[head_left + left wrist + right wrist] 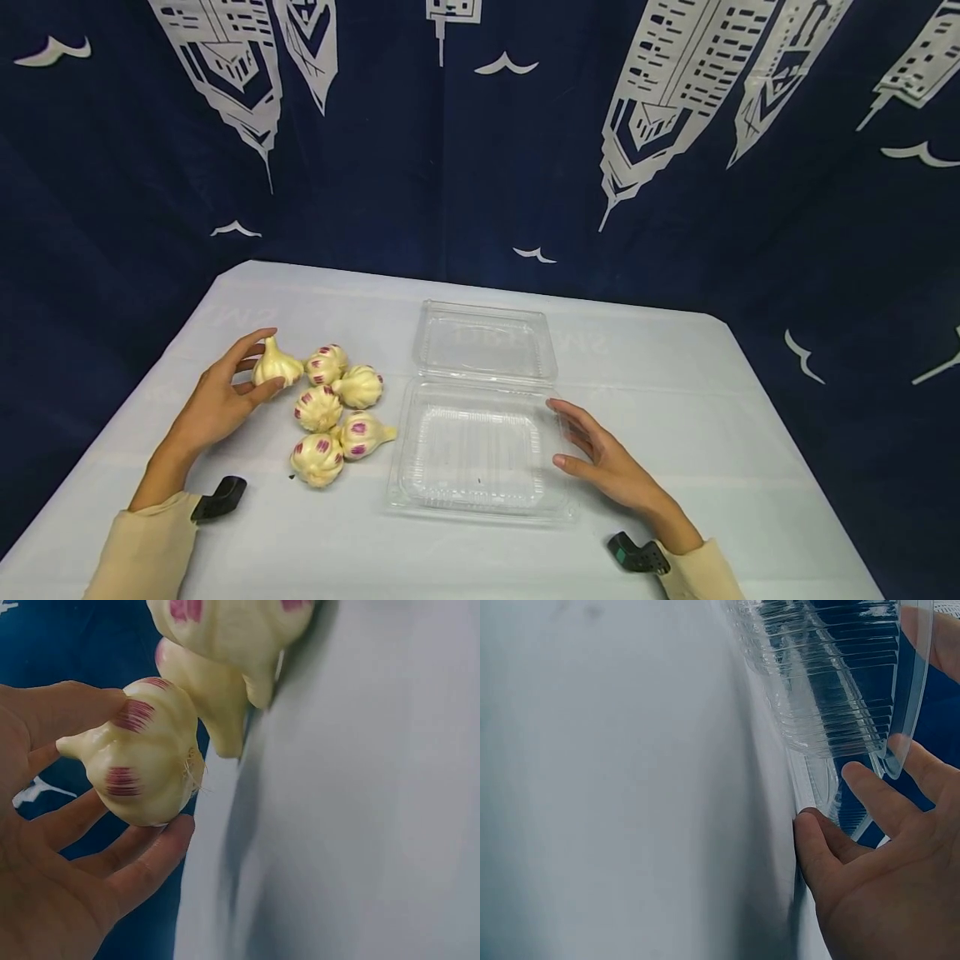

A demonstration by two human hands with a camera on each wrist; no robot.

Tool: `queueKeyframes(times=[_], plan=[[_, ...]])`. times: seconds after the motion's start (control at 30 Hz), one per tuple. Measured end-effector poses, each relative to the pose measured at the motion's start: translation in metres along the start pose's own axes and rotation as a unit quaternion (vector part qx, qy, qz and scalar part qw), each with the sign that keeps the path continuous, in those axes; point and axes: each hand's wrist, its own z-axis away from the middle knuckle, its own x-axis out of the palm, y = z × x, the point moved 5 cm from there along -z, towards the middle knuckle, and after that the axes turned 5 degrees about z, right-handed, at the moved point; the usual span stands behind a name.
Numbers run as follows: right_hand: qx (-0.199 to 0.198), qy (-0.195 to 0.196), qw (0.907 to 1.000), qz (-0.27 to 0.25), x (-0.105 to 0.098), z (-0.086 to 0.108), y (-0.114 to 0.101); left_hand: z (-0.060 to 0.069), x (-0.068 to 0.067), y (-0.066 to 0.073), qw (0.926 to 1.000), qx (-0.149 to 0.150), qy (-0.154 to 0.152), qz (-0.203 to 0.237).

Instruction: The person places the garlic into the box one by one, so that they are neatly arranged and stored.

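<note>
At the left of the table, my left hand [221,402] pinches a garlic bulb [276,364] between thumb and fingers; the left wrist view shows the thumb on top of this purple-marked bulb [142,761] and fingers beneath. Several more bulbs [317,408] lie in a cluster just right of it. A clear plastic container [472,454] lies with its lid [486,342] folded back, away from me. My right hand [618,467] is at the container's right edge, fingers spread and loosely bent; the right wrist view shows fingertips [900,742] against the rim [911,712].
A white cloth covers the table [660,375]. Behind it hangs a dark blue curtain [375,167] with white building and bird prints. Each wrist wears a small black device, the left one [219,498] and the right one [637,553].
</note>
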Motion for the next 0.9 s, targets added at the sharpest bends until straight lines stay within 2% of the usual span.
queueKeyframes(times=[0.3, 0.6, 0.9], plan=[[-0.010, -0.002, 0.9999, 0.002, -0.001, 0.001, 0.003, -0.003, 0.000, 0.025, 1.0000, 0.007, 0.005, 0.003], [-0.010, -0.002, 0.9999, 0.003, -0.002, 0.001, 0.003, -0.011, 0.010, 0.053, 0.9987, 0.049, -0.008, -0.011], [-0.010, 0.000, 1.0000, 0.000, -0.002, 0.001, 0.003, -0.019, 0.026, 0.079, 0.9949, 0.094, -0.033, -0.017]])
